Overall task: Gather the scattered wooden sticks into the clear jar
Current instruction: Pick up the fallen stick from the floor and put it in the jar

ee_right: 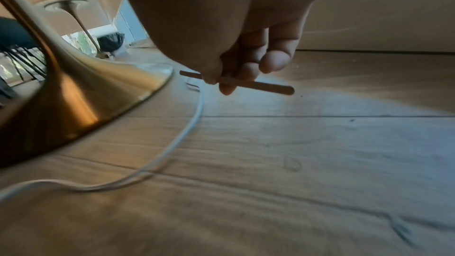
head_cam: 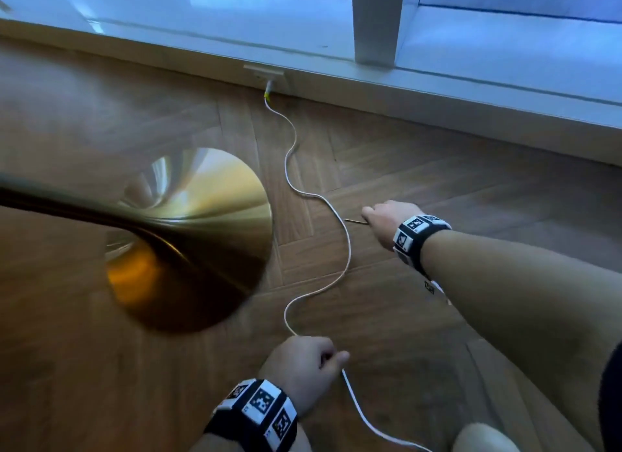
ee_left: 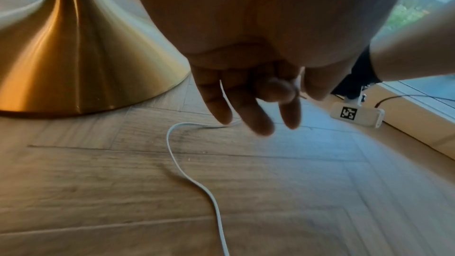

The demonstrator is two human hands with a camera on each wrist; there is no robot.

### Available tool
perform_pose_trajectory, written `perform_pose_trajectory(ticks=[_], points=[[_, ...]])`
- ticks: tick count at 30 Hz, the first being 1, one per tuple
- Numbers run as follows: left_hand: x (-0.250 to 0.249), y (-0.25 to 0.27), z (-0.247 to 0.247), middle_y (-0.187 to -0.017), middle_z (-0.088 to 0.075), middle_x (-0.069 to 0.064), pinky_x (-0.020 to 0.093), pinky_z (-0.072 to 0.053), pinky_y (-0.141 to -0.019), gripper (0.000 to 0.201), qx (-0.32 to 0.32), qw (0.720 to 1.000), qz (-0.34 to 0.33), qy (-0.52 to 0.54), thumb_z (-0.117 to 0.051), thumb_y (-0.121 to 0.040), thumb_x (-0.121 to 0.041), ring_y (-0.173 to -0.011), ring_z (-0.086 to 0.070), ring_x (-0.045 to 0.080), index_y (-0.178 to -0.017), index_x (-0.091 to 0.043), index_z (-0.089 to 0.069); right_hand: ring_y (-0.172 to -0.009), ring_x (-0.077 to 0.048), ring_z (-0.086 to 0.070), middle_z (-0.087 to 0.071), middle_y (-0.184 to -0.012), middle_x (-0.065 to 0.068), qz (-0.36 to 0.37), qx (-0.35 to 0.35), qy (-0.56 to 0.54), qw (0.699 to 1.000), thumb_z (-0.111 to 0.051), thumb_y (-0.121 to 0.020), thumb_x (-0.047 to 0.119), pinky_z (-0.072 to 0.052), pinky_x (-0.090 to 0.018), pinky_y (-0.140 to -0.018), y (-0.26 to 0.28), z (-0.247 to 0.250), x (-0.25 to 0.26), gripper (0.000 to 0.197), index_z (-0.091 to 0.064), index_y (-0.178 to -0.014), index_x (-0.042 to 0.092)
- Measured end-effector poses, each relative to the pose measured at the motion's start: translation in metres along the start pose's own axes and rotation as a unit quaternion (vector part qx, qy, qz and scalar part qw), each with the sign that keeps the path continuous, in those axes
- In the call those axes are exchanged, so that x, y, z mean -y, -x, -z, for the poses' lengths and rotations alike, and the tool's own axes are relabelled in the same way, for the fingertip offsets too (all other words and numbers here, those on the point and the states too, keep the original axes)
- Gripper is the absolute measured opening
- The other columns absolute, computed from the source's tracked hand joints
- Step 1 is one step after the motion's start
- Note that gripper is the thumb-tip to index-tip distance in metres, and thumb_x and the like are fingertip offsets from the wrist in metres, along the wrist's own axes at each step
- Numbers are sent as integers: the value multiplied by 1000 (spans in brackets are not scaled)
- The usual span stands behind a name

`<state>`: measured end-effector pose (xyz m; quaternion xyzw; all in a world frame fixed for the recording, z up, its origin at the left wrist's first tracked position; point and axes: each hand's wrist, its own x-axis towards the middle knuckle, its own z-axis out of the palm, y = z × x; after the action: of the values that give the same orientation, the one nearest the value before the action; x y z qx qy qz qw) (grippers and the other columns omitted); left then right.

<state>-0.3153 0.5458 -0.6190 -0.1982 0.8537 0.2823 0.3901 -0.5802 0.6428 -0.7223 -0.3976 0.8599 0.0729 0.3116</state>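
Observation:
My right hand hovers low over the wooden floor and grips a thin wooden stick, whose tip pokes out to the left. In the right wrist view the curled fingers hold the stick roughly level, just above the boards. My left hand is nearer to me and pinches a white cable. In the left wrist view the cable runs across the loosely curled fingers. No clear jar is in any view.
A wide brass table base stands on the floor left of both hands. The white cable snakes from a plug at a wall socket back towards me. A white skirting and window frame run along the far side.

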Motion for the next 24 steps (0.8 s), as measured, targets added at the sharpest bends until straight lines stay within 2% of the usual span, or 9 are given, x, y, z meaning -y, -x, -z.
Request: perform_pose_trajectory(ticks=[3,6,9,12,15,17,20,21,24], points=[[-36,81,14,-67,-58,-6,30,-43,-64,43,52,998,-17,-35,-52,-96,-55,-71,-58,14,-69,-22,-54,-106,-30,-60,-62,-117,-6,5,29,-38,999,-47,-92,2,-41,-38,-73,87,25,11,27,-49,-112,19],[-76,178,42,-88,-70,-4,28,-45,-72,29,44,998,-40,-27,-56,-94,-51,-87,-64,16,-93,-24,-67,-83,-26,-52,-65,-108,-5,-10,24,-106,994,-45,-99,13,-41,-35,-71,187,68,13,12,-50,-105,22],[-115,278,82,-95,-71,-7,31,-52,-81,25,-17,998,-67,4,-57,-90,-49,-89,-64,13,-101,-28,-66,-77,-24,-57,-68,-98,-2,-33,19,-152,988,-48,-100,22,-49,-36,-70,299,130,19,6,-52,-98,27],[-146,378,138,-99,-65,-9,30,-49,-86,20,-111,986,-123,27,-59,-89,-46,-95,-59,13,-101,-30,-64,-72,-22,-61,-67,-85,-1,-33,-4,-202,979,-49,-99,30,-55,-41,-70,405,201,32,9,-53,-92,28],[-156,468,205,-106,-66,-11,26,-44,-90,20,-191,967,-160,48,-59,-91,-44,-104,-57,11,-102,-28,-65,-70,-8,-58,-63,-78,6,-4,-24,-242,970,-57,-101,26,-49,-29,-66,501,269,50,19,-56,-84,35],[-141,515,245,-108,-66,-12,26,-46,-92,26,-231,959,-147,78,-55,-90,-47,-105,-58,9,-105,-29,-66,-67,-5,-61,-64,-74,10,-2,-59,-252,966,-69,-94,27,-51,-29,-65,553,308,64,25,-55,-82,44],[-86,562,285,-118,-63,-11,34,-50,-92,35,-301,947,-71,82,-52,-85,-49,-112,-56,12,-110,-30,-67,-68,-5,-67,-68,-77,19,-10,-109,-251,962,-66,-81,69,-56,-33,-65,599,357,98,16,-54,-91,66],[-62,570,295,-125,-61,-10,36,-50,-94,36,-317,945,-33,77,-56,-85,-47,-117,-54,14,-115,-30,-66,-70,-5,-67,-68,-79,21,-13,-127,-245,961,-66,-82,68,-55,-32,-66,607,375,115,13,-56,-89,63],[14,581,316,-148,-47,-4,40,-46,-104,49,-316,944,83,46,-67,-86,-39,-134,-44,23,-133,-30,-58,-77,-3,-67,-67,-86,26,-3,-138,-243,960,-79,-87,29,-52,-29,-71,617,424,178,34,-57,-91,55]])
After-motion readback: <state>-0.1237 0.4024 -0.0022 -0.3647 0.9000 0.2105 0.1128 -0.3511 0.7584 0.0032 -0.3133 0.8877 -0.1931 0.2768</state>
